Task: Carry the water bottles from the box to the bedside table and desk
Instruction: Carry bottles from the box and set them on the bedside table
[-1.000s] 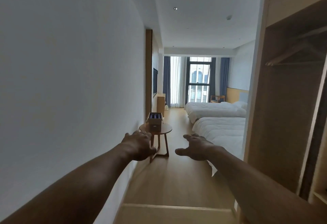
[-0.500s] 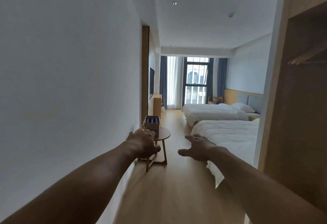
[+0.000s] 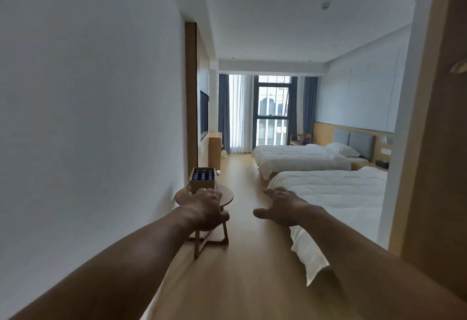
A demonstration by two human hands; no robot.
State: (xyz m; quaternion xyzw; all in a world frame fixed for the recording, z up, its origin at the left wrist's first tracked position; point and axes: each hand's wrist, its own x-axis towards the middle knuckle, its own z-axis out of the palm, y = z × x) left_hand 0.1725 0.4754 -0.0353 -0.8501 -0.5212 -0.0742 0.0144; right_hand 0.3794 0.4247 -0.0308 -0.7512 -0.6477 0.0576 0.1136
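An open cardboard box [image 3: 202, 184] stands on a small round wooden table [image 3: 226, 197] against the left wall; several water bottles with blue caps [image 3: 203, 175] fill it. My left hand [image 3: 204, 206] is stretched out in front of me, overlapping the table's near edge in view, fingers loosely curled, holding nothing. My right hand [image 3: 283, 206] is held out palm down with the fingers spread, also empty. A bedside table [image 3: 361, 165] sits between the two beds at the far right. A wooden desk [image 3: 214, 149] stands along the left wall near the window.
Two white beds [image 3: 328, 188] fill the right side of the room. A wooden floor aisle [image 3: 242, 244] runs between the left wall and the beds. A wardrobe frame [image 3: 434, 142] stands close on my right. A chair [image 3: 299, 139] is by the window.
The view has moved forward along the corridor into the room. The box and round table are nearer, and more of the beds shows. Both hands stay held out and empty.
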